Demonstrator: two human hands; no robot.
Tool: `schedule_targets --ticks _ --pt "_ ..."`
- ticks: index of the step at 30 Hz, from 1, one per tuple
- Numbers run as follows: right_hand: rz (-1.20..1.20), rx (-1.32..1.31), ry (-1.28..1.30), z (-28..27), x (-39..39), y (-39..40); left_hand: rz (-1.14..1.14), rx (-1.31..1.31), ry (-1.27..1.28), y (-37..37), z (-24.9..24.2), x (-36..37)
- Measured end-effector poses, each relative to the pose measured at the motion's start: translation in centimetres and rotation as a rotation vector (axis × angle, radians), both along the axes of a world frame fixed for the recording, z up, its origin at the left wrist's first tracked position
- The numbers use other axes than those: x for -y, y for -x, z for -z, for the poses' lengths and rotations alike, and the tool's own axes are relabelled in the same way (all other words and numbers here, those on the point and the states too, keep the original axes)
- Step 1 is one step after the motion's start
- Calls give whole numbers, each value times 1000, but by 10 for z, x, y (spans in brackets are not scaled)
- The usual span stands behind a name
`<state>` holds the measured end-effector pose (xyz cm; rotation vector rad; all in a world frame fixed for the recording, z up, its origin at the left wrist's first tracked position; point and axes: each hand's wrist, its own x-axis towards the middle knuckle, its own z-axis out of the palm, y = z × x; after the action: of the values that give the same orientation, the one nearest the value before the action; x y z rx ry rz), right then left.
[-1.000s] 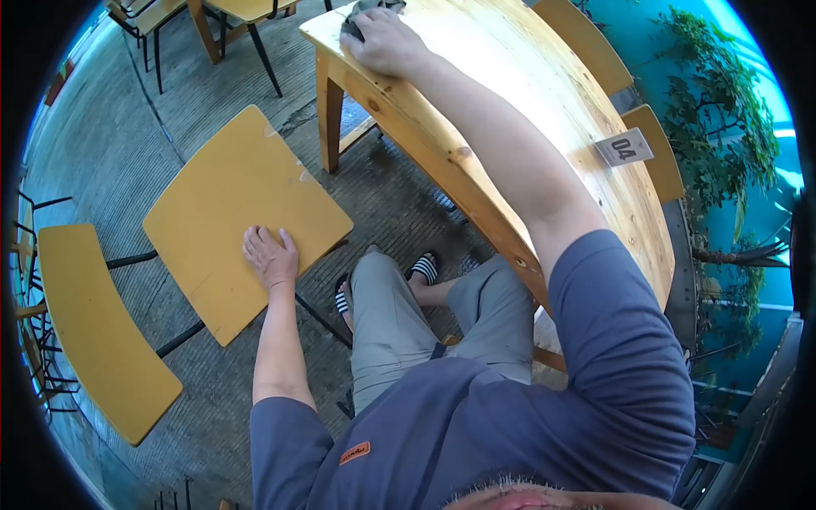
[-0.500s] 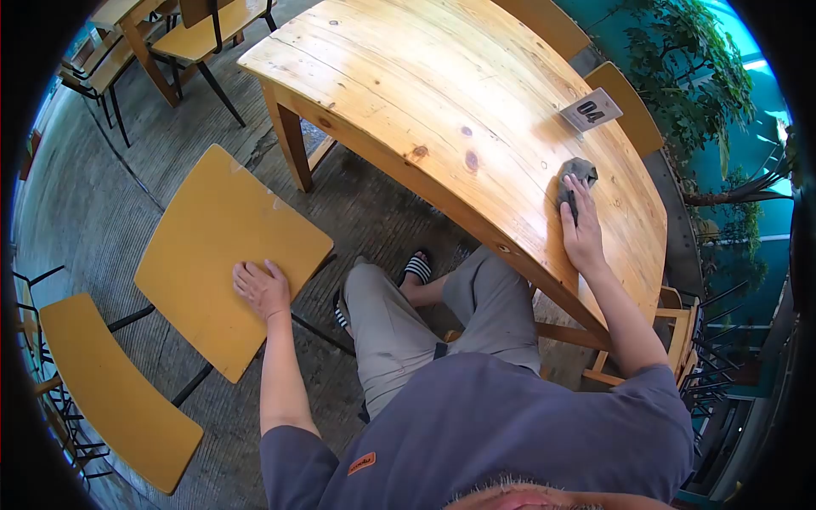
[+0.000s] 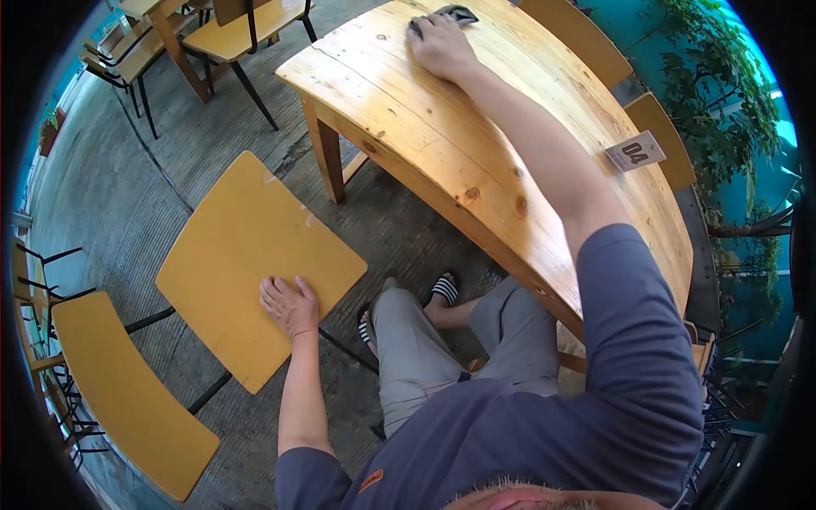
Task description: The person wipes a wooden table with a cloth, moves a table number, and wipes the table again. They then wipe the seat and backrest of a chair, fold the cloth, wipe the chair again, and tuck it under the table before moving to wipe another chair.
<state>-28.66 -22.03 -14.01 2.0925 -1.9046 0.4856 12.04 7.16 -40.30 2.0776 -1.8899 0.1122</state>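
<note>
My right hand (image 3: 439, 44) reaches far across the light wooden table (image 3: 442, 153) and presses a dark grey cloth (image 3: 453, 14) flat on its top near the far left end. Only a corner of the cloth shows past my fingers. My left hand (image 3: 290, 304) rests palm down on the near corner of a yellow chair seat (image 3: 246, 255) to my left, fingers spread, holding nothing.
A white number card reading 04 (image 3: 635, 152) stands on the table's right side. Yellow chair backs (image 3: 586, 38) line the far side. The yellow chair's backrest (image 3: 119, 391) is at lower left. More chairs (image 3: 229, 38) stand at top left. My sandalled feet (image 3: 442, 289) are under the table.
My right hand swept the cloth from the right part of the table, near the number card, over to the far left end. My left hand stayed on the chair seat.
</note>
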Motion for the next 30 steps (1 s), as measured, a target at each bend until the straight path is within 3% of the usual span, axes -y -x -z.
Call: schedule_targets --ticks 3,6,8,14,18,21,25,30 --pt "58 -4 32 14 67 -29 -7 2 -6 1 3 1" --pt "-62 32 -51 9 59 -43 3 18 18 0 4 0" --pt "-225 84 -44 2 15 -54 -21 -14 -10 2 2 0" --pt "-298 108 -97 -11 -175 -35 -9 2 8 -1 6 -1" --pt "-83 80 -197 -42 -297 40 13 -30 -9 1 2 -1" --pt "152 112 -178 -44 -329 97 1 -21 -38 0 3 0" --pt "250 88 -35 -12 -254 142 11 -2 -17 0 8 -3" --pt "283 19 -9 10 -44 161 -11 -16 -40 1 3 1"
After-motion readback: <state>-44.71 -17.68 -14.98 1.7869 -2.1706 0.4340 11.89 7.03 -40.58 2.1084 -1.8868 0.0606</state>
